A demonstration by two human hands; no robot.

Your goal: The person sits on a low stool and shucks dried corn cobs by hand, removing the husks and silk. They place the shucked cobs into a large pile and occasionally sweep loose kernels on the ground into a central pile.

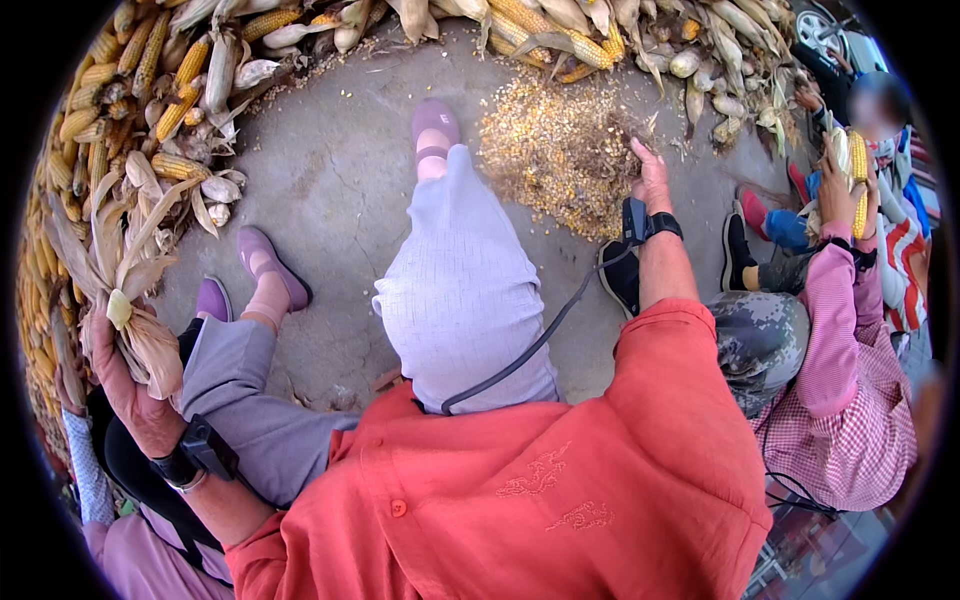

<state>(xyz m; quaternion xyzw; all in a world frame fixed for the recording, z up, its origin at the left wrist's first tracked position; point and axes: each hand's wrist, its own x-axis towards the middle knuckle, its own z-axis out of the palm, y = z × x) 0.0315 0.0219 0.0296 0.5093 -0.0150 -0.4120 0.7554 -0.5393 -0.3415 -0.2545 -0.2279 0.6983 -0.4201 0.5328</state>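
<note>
At the left, my left hand (131, 382) grips a bunch of dry corn husks (135, 322) by its pale stub end, with the husk leaves spreading up towards the heap. Whether an ear is still inside the husks cannot be told. My right hand (651, 171) is stretched out at the right edge of a pile of loose corn kernels and silk (562, 150) on the concrete floor. Its thumb or a finger points up, the other fingers are partly hidden, and no ear shows in it. Both wrists wear black strapped devices.
Husked yellow ears (176, 112) are heaped at the left. Ears in husks (720, 45) lie across the top right. A co-worker at the right holds a yellow ear (859, 180); another person sits close at the left. A black cable (525, 352) crosses my lap.
</note>
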